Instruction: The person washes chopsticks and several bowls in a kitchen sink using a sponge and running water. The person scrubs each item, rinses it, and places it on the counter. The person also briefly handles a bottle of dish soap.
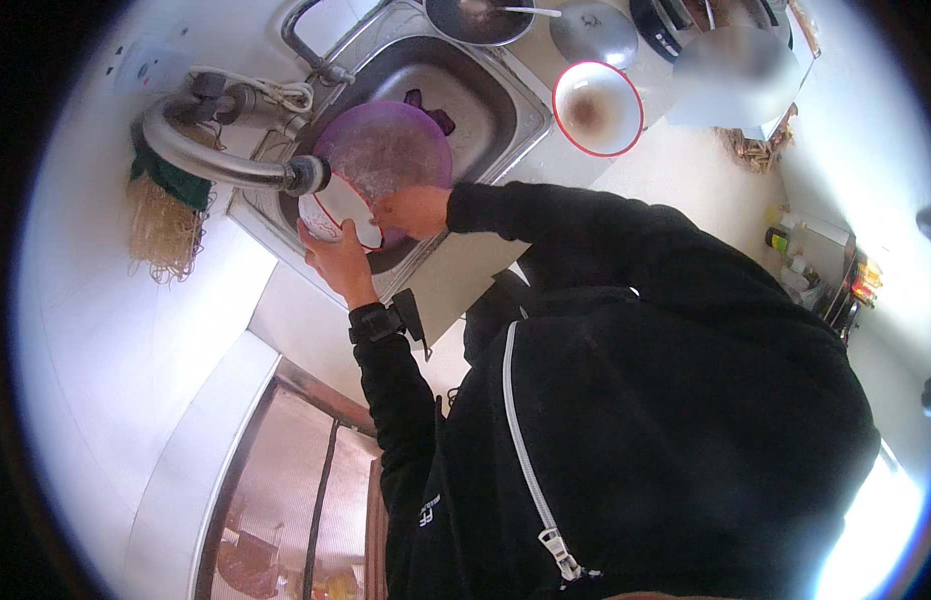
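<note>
My left hand (341,259) grips a white bowl with a red rim (350,204), tilted on its side over a purple plastic basin (394,142). The basin sits in the stainless steel sink (476,97) and looks filled with cloudy water. My right hand (414,212) is at the bowl's open side, fingers bent; whether it holds anything is hidden. A curved metal faucet (233,169) ends just above the bowl. A dark purple cloth or scrap (439,120) lies in the sink beyond the basin.
On the counter right of the sink stand a red-rimmed white bowl with brown residue (596,109), a metal lid (593,34) and a dark pan with a white-handled utensil (476,19). A second faucet (311,56) rises behind the sink. A mesh bundle (165,232) hangs at left.
</note>
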A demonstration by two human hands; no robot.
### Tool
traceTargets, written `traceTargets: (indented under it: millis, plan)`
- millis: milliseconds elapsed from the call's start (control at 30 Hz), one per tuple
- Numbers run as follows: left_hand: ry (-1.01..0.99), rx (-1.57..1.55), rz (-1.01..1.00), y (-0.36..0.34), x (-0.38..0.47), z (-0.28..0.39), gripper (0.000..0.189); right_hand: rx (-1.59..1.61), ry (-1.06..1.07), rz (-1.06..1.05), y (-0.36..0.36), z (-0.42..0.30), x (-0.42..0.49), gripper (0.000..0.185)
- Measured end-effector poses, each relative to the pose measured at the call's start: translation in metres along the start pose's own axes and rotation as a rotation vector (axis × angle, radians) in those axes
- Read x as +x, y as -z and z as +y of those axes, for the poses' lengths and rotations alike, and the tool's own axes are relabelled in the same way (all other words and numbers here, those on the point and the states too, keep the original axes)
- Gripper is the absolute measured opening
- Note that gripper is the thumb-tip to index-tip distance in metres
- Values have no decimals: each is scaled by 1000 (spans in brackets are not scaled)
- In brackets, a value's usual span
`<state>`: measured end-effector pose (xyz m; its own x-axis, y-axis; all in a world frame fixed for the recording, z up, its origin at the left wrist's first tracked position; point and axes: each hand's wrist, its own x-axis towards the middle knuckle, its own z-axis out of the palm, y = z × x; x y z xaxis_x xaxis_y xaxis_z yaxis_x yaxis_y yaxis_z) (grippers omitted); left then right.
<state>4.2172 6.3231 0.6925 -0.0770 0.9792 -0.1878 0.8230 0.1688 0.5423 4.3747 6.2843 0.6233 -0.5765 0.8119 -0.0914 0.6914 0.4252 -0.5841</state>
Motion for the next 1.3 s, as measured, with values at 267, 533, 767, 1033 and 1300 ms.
traceTargets:
  millis: [267,533,767,1033,1300]
  plan:
    - [549,-989,-297,5,-2,8,65,381,-161,104,20,-14,-11,30]
    - [-816,258,-320,21,-4,16,22,421,-16,-91,73,36,-29,34]
    - [-428,-137,-437,14,-14,5,16,613,-1,-14,76,64,-39,36]
    - [98,-432,-321,62,-30,-25,25,632,-641,308,27,166,-41,28]
    - [330,-936,-77,70,-25,-35,36,303,-692,30,-40,252,-20,33]
